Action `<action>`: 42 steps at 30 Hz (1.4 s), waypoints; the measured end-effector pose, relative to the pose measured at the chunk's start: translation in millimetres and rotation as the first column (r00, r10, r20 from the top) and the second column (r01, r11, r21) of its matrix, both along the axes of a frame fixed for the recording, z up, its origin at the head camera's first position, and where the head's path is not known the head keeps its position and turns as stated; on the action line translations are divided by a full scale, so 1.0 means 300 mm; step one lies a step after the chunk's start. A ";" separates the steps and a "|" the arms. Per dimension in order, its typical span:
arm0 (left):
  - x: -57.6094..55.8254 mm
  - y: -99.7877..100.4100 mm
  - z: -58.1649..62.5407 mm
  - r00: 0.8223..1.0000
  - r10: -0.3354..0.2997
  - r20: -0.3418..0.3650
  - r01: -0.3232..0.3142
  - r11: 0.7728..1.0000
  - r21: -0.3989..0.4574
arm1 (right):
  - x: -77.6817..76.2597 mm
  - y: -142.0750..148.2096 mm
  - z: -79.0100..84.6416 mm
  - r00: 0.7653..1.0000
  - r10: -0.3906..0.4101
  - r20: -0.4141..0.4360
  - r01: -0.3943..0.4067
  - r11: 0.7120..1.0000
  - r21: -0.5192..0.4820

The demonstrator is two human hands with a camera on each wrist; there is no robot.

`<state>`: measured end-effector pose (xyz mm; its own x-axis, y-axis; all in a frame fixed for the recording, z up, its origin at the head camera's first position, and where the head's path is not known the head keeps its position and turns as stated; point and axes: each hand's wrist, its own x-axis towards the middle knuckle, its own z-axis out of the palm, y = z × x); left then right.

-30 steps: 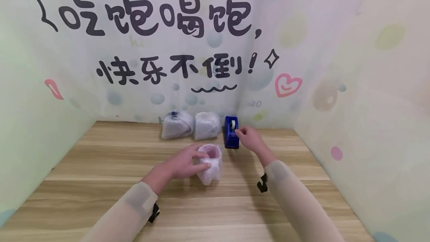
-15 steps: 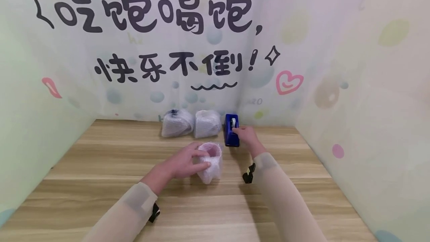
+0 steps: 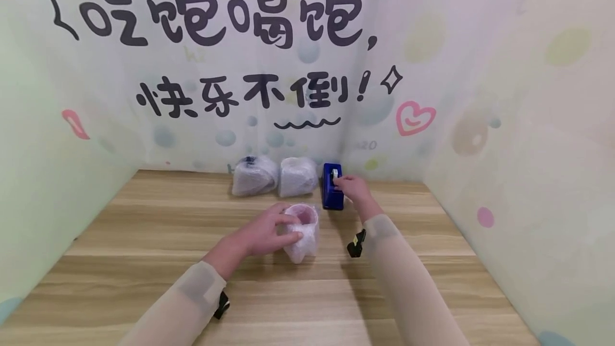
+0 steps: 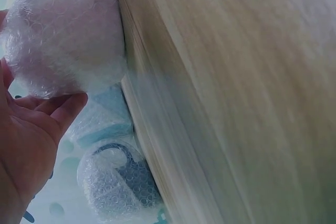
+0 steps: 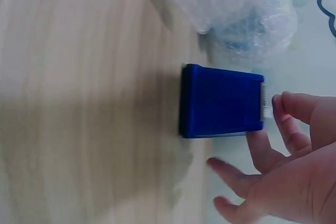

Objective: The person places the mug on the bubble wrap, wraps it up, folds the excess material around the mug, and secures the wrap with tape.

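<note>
A pink mug in bubble wrap (image 3: 304, 239), its handle visible through the film in the left wrist view, stands upright on the table. My left hand (image 3: 261, 233) grips it from the left, thumb in front and a finger at the rim. Beyond it to the right is a blue tape dispenser (image 3: 332, 199). At its serrated front edge my right hand (image 5: 299, 150) pinches the loose end of clear tape (image 5: 268, 112) between thumb and index finger; the other fingers spread beside the dispenser.
Two more bubble-wrapped items, one (image 3: 254, 176) with a dark patch and one (image 3: 297, 178) paler, stand side by side against the printed back wall (image 3: 192, 138). Side walls bound the wooden table (image 3: 158, 239) left and right.
My right hand has shifted slightly left at the dispenser, its forearm swinging inward, and its fingertips now lie by the tape roll. The left hand and wrapped mug stay in place.
</note>
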<state>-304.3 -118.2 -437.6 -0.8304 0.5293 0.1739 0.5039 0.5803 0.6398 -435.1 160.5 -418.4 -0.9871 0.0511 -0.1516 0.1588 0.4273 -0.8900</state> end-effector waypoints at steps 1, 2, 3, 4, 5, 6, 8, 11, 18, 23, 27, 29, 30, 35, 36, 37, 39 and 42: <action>0.000 0.000 0.000 1.000 0.003 0.003 -0.003 1.000 -0.002 | -0.001 0.001 0.008 1.000 0.010 0.009 -0.010 1.000 0.009; 0.000 -0.001 0.000 1.000 0.007 0.006 -0.007 1.000 -0.003 | -0.002 0.002 0.018 1.000 0.022 0.017 -0.022 1.000 0.014; 0.000 -0.002 0.000 1.000 0.012 0.007 -0.012 1.000 -0.007 | -0.003 0.003 0.027 0.999 0.033 0.025 -0.033 0.999 0.021; -0.001 -0.002 0.000 1.000 0.018 0.008 -0.018 1.000 -0.010 | -0.003 0.003 0.037 0.999 0.043 0.029 -0.044 0.999 0.027; -0.001 -0.002 0.001 1.000 0.023 0.008 -0.023 1.000 -0.012 | -0.002 0.003 0.046 0.998 0.057 0.031 -0.058 0.998 0.033; -0.001 -0.003 0.001 1.000 0.030 0.008 -0.030 0.999 -0.015 | 0.000 0.002 0.055 0.997 0.069 0.032 -0.070 0.996 0.046; -0.002 -0.002 0.000 0.999 0.039 0.010 -0.039 0.999 -0.018 | 0.007 -0.001 0.068 0.996 0.085 0.026 -0.086 0.994 0.068; 0.000 -0.001 -0.005 0.999 0.032 0.013 -0.032 0.999 -0.022 | 0.031 -0.010 0.074 0.999 0.050 0.022 -0.051 0.995 0.085; 0.002 0.000 -0.018 0.999 0.038 0.015 -0.038 0.999 -0.010 | 0.095 -0.052 0.047 0.986 -0.082 0.142 0.109 0.974 -0.197; 0.004 -0.002 -0.022 0.999 0.038 0.006 -0.038 0.999 -0.010 | 0.124 -0.071 0.006 0.988 -0.092 0.121 0.122 0.954 -0.275; 0.006 -0.003 -0.026 0.999 0.036 -0.008 -0.036 0.999 -0.001 | 0.139 -0.079 -0.021 0.991 -0.134 0.024 0.136 0.957 -0.258; 0.007 -0.003 -0.027 0.999 0.036 -0.014 -0.036 0.999 0.008 | 0.146 -0.077 -0.030 0.990 -0.141 0.000 0.135 0.952 -0.276; 0.008 -0.003 -0.028 0.999 0.036 -0.017 -0.035 0.999 0.011 | 0.150 -0.075 -0.033 0.990 -0.137 -0.010 0.128 0.947 -0.293; 0.011 -0.002 -0.028 0.999 0.036 -0.022 -0.036 0.999 0.019 | 0.168 -0.055 -0.056 0.993 -0.107 -0.048 0.079 0.916 -0.393; 0.011 -0.002 -0.027 0.999 0.037 -0.021 -0.037 0.999 0.018 | 0.172 -0.051 -0.061 0.993 -0.100 -0.058 0.067 0.909 -0.412; 0.011 -0.002 -0.027 0.999 0.037 -0.021 -0.037 0.999 0.018 | 0.177 -0.048 -0.067 0.993 -0.096 -0.070 0.056 0.901 -0.430; 0.011 -0.001 -0.026 0.999 0.039 -0.020 -0.038 0.999 0.015 | 0.186 -0.043 -0.078 0.992 -0.087 -0.093 0.035 0.888 -0.459; 0.012 -0.002 -0.022 0.999 0.042 -0.017 -0.041 0.999 0.012 | 0.198 -0.041 -0.088 0.991 -0.060 -0.123 -0.011 0.860 -0.510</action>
